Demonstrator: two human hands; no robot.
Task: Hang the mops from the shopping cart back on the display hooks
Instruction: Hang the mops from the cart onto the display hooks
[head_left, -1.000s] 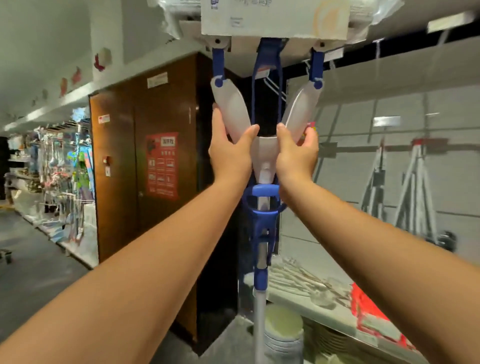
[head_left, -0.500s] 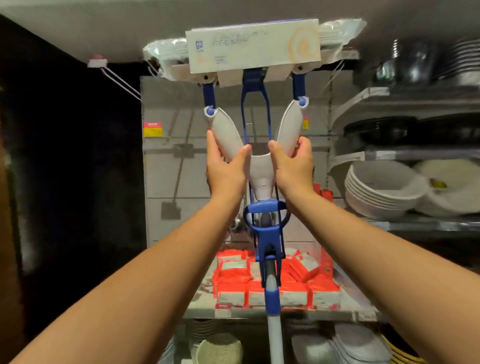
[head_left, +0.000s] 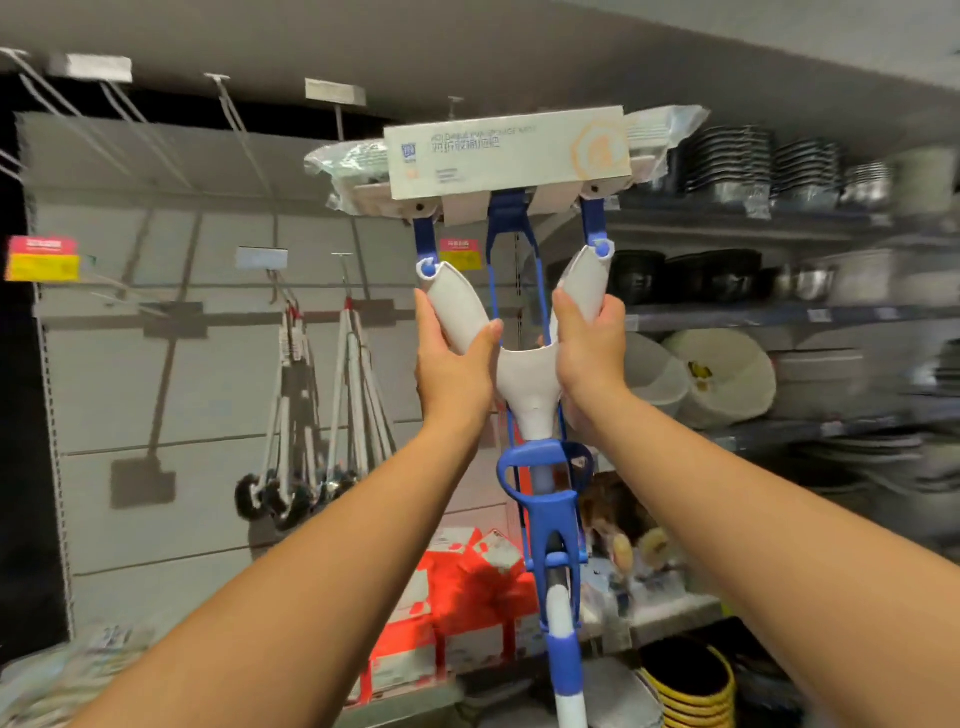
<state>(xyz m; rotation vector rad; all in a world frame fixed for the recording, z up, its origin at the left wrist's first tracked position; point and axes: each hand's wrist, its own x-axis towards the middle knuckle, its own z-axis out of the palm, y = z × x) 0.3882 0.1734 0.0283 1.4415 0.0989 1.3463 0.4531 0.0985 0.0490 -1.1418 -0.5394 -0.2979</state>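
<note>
Left hand (head_left: 452, 364) and right hand (head_left: 589, 358) still grip the mop (head_left: 524, 374), fingers (head_left: 485, 335) curled; hanging brushes (head_left: 270, 499) now in view.

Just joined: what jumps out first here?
A blue and white sponge mop is raised at centre, the left hand and right hand each gripping an arm of its fork. Behind, at left, white-handled brushes hang on the grey wall panel; white bowls sit on shelves at right.
</note>
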